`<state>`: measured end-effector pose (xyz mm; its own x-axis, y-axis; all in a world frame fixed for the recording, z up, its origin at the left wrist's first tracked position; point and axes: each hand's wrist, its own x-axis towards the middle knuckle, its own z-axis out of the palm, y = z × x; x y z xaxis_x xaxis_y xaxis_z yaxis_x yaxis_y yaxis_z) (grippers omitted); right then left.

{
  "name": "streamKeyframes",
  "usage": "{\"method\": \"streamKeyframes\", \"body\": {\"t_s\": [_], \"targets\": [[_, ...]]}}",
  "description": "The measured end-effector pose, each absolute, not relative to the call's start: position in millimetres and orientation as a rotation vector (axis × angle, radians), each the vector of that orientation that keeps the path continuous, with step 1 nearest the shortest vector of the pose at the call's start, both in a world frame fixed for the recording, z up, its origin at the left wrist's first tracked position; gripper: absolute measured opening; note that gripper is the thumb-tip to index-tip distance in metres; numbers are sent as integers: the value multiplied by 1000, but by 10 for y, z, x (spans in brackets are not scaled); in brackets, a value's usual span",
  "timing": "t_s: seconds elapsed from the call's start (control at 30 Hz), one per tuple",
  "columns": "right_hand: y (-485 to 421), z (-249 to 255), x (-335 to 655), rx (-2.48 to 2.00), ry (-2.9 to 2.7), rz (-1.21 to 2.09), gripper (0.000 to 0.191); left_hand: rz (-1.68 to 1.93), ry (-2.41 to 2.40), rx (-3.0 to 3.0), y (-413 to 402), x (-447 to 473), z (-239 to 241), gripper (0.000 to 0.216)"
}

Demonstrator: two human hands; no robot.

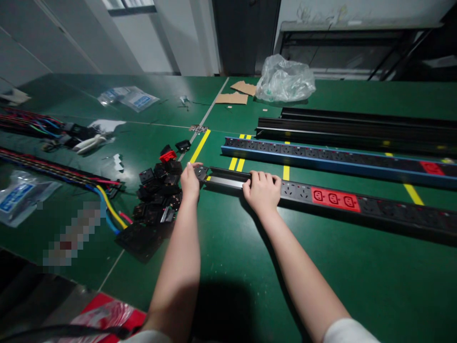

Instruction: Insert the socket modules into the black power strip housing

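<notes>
A long black power strip (378, 209) lies across the table, with black sockets and a red block of three sockets (335, 199). Toward its left end the metal channel (224, 183) shows bare, without sockets. My right hand (263, 190) wraps over the strip where the sockets begin, fingers on its far side. At the channel's left end, my left hand (190, 182) grips a black socket module (202, 172), thumb side up. Whether the module has entered the channel I cannot tell. A pile of loose black socket modules (157, 190) lies beside my left hand, with a red one (167, 153) on top.
Behind the strip lie a blue power strip (285, 155) and black rails (321, 127). Wire bundles (57, 166) run in from the left. Plastic bags (21, 197), cardboard pieces (232, 98) and a crumpled clear bag (285, 78) rest on the green table (228, 267).
</notes>
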<state>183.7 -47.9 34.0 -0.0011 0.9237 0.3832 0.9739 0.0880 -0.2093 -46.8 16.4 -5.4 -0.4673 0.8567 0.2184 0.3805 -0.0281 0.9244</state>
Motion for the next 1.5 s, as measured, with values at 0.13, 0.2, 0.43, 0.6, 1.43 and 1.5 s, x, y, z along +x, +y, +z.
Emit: {"method": "streamKeyframes", "body": {"t_s": [0.13, 0.2, 0.43, 0.6, 1.43, 1.5], "targets": [[-480, 342, 1833, -1870, -1951, -153, 33, 1426, 1807, 1315, 163, -462, -31, 66], [-481, 344, 1833, -1872, -1948, -151, 33, 1438, 1832, 1289, 157, -447, -13, 69], [-480, 345, 1835, -1873, -1951, -158, 34, 1441, 1875, 1352, 139, -420, -25, 65], [-484, 346, 1836, -1869, -1948, -151, 34, 1396, 1574, 1308, 122, -493, -20, 54], [-510, 407, 1842, -1846, -1981, -131, 42, 1372, 1811, 1811, -64, -342, 70, 26], [-553, 450, 1803, -1765, -2069, -129, 48, 1381, 1847, 1789, -56, -346, 79, 22]]}}
